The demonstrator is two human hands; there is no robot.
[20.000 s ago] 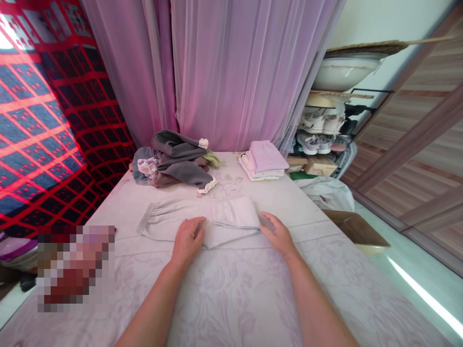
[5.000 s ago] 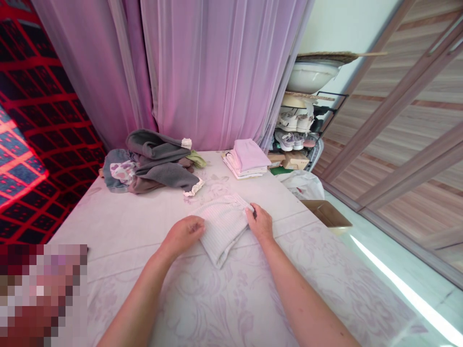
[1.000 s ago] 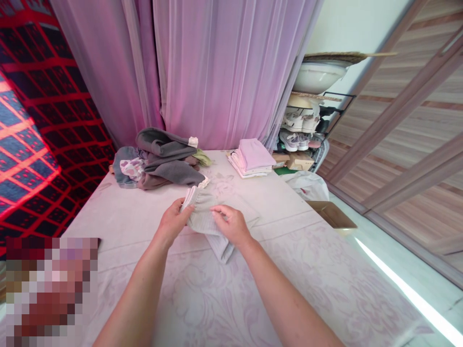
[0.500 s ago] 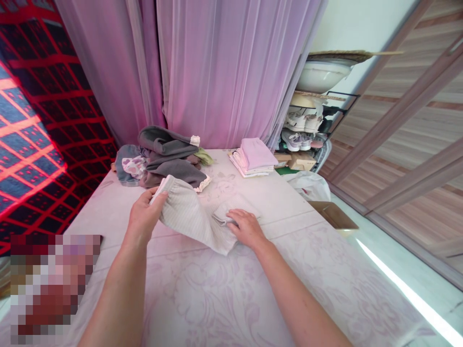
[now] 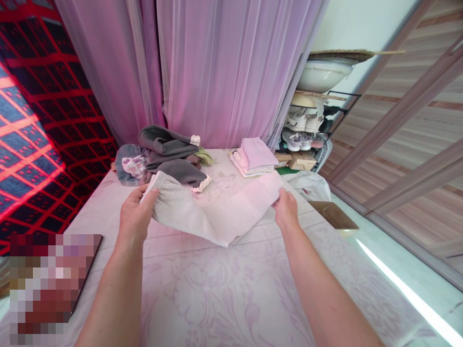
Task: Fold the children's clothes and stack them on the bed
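Note:
A pale, finely striped pair of pants with a gathered waistband hangs between my two hands, sagging in the middle just above the table. My left hand is closed on the waistband end. At the other end, my right hand pinches the leg edge. Beyond the pants on the left lies a heap of crumpled dark grey clothes, mixed with denim and a spotted cloth. A neat stack of folded pink and white clothes sits at the back right.
A floral cloth covers the table. Purple curtains hang along its back edge. To the right stand a shoe rack, a white plastic bag and a brown bin. A blurred-out flat object lies at lower left.
My right hand has gone from resting on the folded part of the pants to gripping their end, lifting it and spreading it to the right. My left hand keeps its hold, shifting slightly left.

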